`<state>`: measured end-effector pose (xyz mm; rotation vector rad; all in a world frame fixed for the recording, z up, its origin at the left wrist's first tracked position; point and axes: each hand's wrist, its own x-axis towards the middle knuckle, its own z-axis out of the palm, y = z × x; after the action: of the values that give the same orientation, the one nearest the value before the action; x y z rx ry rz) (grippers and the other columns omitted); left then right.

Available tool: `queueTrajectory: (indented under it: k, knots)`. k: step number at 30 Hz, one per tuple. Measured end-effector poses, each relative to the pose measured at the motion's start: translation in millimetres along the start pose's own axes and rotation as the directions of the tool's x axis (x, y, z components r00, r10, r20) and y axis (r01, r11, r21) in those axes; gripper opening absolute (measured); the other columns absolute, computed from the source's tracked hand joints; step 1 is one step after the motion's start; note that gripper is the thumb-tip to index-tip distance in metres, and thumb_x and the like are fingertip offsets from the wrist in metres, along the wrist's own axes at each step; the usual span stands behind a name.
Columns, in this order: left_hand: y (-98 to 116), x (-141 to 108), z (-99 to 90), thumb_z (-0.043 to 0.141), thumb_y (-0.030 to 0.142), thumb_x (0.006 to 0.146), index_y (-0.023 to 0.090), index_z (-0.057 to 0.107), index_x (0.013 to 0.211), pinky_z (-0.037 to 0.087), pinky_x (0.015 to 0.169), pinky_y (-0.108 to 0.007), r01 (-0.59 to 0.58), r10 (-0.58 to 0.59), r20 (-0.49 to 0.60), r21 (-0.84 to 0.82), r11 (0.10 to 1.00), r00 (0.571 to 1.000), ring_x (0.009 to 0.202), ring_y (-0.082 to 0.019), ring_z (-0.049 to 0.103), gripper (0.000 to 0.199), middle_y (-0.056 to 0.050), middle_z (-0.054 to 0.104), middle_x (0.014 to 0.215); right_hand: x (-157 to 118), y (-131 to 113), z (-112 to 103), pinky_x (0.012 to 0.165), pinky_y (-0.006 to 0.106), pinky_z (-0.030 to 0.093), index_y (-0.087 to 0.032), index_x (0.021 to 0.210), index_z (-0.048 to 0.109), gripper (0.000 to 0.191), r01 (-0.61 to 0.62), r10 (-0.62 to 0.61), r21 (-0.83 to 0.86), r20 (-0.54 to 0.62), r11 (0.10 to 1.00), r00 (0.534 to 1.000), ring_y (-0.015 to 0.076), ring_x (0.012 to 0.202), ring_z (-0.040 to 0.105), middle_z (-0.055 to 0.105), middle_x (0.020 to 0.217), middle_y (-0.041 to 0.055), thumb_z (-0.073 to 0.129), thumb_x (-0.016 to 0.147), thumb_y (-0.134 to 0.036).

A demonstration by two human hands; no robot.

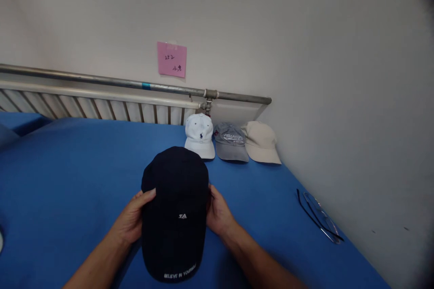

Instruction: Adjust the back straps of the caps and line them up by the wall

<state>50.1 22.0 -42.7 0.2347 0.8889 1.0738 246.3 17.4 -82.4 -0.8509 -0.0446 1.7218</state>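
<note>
A black cap with small white lettering is held up over the blue surface, its brim toward me. My left hand grips its left side, thumb on the outside and the other fingers hidden behind or inside it. My right hand holds the right side, with most of its fingers hidden by the cap. Beyond it, a white cap, a grey cap and a beige cap sit side by side, brims facing me.
The blue surface meets a wall at the back and right. Folded glasses lie near the right edge. A metal pipe and a radiator run along the back wall, below a pink note.
</note>
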Motion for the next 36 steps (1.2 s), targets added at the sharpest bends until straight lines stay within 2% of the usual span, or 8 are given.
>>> queueTrajectory:
  k: [5,12,20,24,27,31,34,36]
  knots:
    - [3.1,-1.0,-0.5,0.060,-0.001,0.075,0.010,0.072,0.065,0.060,0.055,-0.031,0.027,-0.028,-0.033,-0.025,0.999,0.999,0.055,-0.022,0.070,0.019,-0.010,0.073,0.065,4.0,1.7,-2.8,0.074,0.027,0.049,-0.020,0.083,0.069,0.011,0.020,-0.021,-0.042,-0.017,0.999,1.000,0.0143,0.066,0.065,0.071,0.069,-0.0016,0.061,0.085,-0.027]
    - [3.7,-1.1,1.3,0.059,0.000,0.078,0.011,0.070,0.063,0.060,0.053,-0.030,0.011,-0.013,-0.066,-0.029,1.000,0.998,0.053,-0.020,0.069,0.021,-0.009,0.072,0.063,-0.2,1.1,-0.4,0.071,0.026,0.047,-0.020,0.084,0.069,0.015,0.002,-0.003,-0.039,-0.022,0.999,1.000,0.0133,0.067,0.065,0.071,0.071,-0.0014,0.058,0.087,-0.029]
    - [10.2,-2.4,-1.6,0.056,0.002,0.081,0.012,0.072,0.070,0.061,0.054,-0.033,-0.025,0.023,-0.062,-0.031,0.999,0.998,0.056,-0.023,0.071,0.022,-0.010,0.074,0.067,-1.7,3.2,-0.6,0.072,0.024,0.045,-0.020,0.076,0.068,0.008,0.046,-0.041,-0.042,0.111,0.998,0.993,0.0117,0.066,0.061,0.069,0.069,-0.0036,0.069,0.078,-0.028]
    - [15.8,-4.1,-1.3,0.055,0.007,0.084,0.013,0.073,0.077,0.062,0.058,-0.037,-0.028,0.019,-0.097,-0.087,0.996,0.995,0.062,-0.026,0.072,0.020,-0.011,0.075,0.073,-3.8,6.5,-2.1,0.068,0.025,0.044,-0.019,0.074,0.067,0.009,0.099,-0.071,-0.141,0.193,0.985,0.979,0.0120,0.067,0.060,0.068,0.070,-0.0027,0.071,0.074,-0.027]
    - [18.6,-3.4,-5.6,0.058,0.012,0.083,0.015,0.073,0.089,0.062,0.066,-0.043,-0.016,0.005,-0.110,-0.100,0.995,0.994,0.069,-0.029,0.073,0.017,-0.011,0.076,0.078,-6.0,8.1,-3.7,0.066,0.026,0.042,-0.019,0.074,0.066,0.011,0.151,-0.091,-0.233,0.251,0.961,0.964,0.0129,0.067,0.058,0.066,0.070,-0.0025,0.072,0.073,-0.028]
    - [21.3,-1.2,-12.3,0.061,0.020,0.082,0.019,0.070,0.108,0.061,0.074,-0.044,0.019,-0.032,-0.104,-0.126,0.992,0.994,0.077,-0.031,0.073,0.027,-0.010,0.076,0.078,-8.7,8.2,-3.7,0.066,0.028,0.042,-0.018,0.079,0.066,0.012,0.161,-0.051,-0.349,0.304,0.923,0.951,0.0137,0.068,0.057,0.065,0.073,-0.0008,0.069,0.074,-0.029]
    - [23.7,-2.3,-12.8,0.058,0.023,0.086,0.019,0.068,0.110,0.061,0.074,-0.043,0.009,-0.026,-0.133,-0.122,0.992,0.991,0.078,-0.031,0.073,0.027,-0.009,0.076,0.077,-11.0,7.7,-2.4,0.067,0.028,0.042,-0.018,0.083,0.067,0.014,0.182,-0.045,-0.408,0.322,0.895,0.946,0.0142,0.069,0.057,0.065,0.074,0.0000,0.067,0.074,-0.029]
    - [25.6,-4.8,-12.5,0.056,0.019,0.087,0.017,0.069,0.106,0.061,0.073,-0.041,-0.018,0.002,-0.148,-0.105,0.994,0.989,0.075,-0.029,0.073,0.023,-0.008,0.076,0.078,-13.0,6.9,-1.4,0.065,0.027,0.041,-0.018,0.082,0.066,0.013,0.200,-0.046,-0.443,0.333,0.874,0.942,0.0139,0.067,0.056,0.064,0.071,-0.0003,0.066,0.074,-0.029]
